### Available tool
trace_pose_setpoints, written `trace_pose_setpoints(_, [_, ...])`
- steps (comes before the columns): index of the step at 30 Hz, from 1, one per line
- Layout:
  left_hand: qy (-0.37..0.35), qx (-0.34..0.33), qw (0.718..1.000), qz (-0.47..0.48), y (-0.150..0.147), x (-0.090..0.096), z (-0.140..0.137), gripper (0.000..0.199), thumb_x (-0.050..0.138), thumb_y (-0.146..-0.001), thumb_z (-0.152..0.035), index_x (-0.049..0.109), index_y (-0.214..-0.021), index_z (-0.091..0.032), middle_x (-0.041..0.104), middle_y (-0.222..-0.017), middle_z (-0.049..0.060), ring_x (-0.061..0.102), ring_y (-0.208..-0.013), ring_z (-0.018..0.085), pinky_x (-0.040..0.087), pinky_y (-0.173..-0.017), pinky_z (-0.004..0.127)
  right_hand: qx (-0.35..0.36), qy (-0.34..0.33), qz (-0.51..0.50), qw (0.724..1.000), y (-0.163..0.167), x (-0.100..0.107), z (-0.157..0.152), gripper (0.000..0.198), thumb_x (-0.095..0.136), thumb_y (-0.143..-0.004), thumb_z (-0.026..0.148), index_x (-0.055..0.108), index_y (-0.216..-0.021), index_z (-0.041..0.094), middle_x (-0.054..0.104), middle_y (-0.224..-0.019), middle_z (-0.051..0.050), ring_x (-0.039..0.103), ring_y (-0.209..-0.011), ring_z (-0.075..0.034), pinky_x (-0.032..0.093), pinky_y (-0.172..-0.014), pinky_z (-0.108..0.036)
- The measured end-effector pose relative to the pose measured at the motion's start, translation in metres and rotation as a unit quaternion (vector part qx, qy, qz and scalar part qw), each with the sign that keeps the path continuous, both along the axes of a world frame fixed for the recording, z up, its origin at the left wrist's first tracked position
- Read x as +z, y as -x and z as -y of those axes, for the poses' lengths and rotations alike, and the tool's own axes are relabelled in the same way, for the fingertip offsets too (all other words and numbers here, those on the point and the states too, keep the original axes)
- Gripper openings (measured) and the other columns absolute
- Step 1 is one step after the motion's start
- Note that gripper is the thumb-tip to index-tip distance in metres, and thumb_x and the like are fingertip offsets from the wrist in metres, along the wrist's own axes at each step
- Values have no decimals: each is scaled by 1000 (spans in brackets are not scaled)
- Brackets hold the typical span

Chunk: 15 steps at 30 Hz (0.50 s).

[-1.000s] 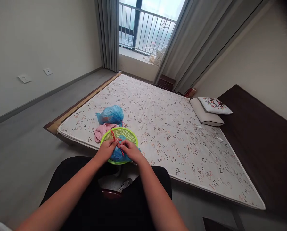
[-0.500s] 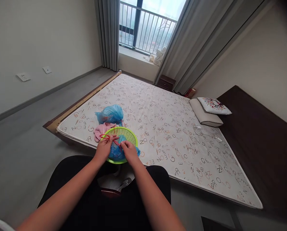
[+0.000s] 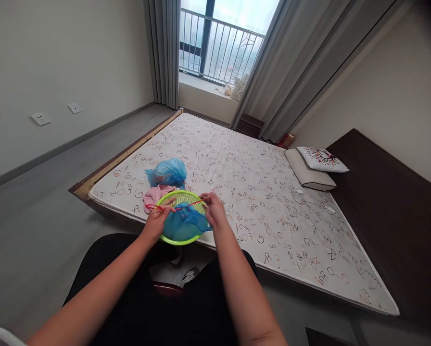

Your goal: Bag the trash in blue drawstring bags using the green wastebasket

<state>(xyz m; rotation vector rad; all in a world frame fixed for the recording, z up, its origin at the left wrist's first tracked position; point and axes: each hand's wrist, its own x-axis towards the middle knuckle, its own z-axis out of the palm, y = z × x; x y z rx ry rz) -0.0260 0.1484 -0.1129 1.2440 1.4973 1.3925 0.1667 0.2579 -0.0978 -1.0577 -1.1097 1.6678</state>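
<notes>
A red string is stretched between my two hands, above a green plastic basket. My left hand pinches it at the basket's left side, with a loop of string sticking out to the left. At the right rim, my right hand has its fingers closed on the other end. Inside the basket lies a blue plastic bag, its contents hidden. Just behind the basket are a pink cloth and a second, filled blue plastic bag.
The basket is at the near edge of a mattress printed with letters. Two pillows and a coiled cable lie to the right, by the dark headboard. A nightstand stands beyond, near the curtains.
My right hand has moved right and up, away from my left hand, drawing the red string out straight. The blue bag in the basket now shows more fully.
</notes>
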Motion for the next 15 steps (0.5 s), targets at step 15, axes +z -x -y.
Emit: trace_pose_setpoints(15, [-33, 110, 971, -209, 22, -83, 43, 84, 73, -84, -47, 39, -157, -26, 24, -169, 12, 18, -157, 33, 19, -127, 52, 248, -231, 415, 844, 8, -37, 30, 22, 62, -73, 8, 71, -86, 23, 73, -87, -5, 65, -87, -23, 50, -84, -36])
